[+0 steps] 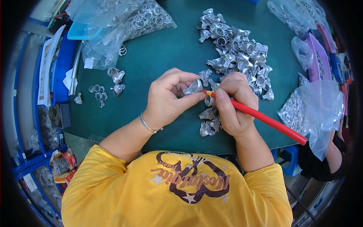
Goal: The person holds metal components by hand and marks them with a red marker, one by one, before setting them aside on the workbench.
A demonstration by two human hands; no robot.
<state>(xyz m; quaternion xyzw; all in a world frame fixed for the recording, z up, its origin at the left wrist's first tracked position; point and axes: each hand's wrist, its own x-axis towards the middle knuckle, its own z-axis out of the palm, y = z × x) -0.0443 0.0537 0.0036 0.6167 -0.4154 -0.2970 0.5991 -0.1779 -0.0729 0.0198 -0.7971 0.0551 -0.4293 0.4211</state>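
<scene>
Metal ring (193,87) sits pinched between the thumb and fingers of your left hand (166,98), held above the tabletop (162,49) at about 2 to 3 o'clock from the middle of that hand. Your left grip is closed on it, so this is the nearer hand. The ring's long axis slants roughly from 8 to 2 o'clock, its broad side turned up toward you.

Your right grip is closed too, around a slim red tool (264,118) shaped like a pencil. From your right hand (238,104), the ring lies between 9 and 10 o'clock. The tool's shaft runs from 4 o'clock at its tail to 10 o'clock at its tip, so it points straight at the ring's right end. Tip and ring are touching or just beside each other; you cannot tell which from this view.

Around the ring, a large heap of similar silvery pieces (244,56) spreads at 2 o'clock, and a smaller cluster (210,124) lies near your right hand, at 5 o'clock.
</scene>
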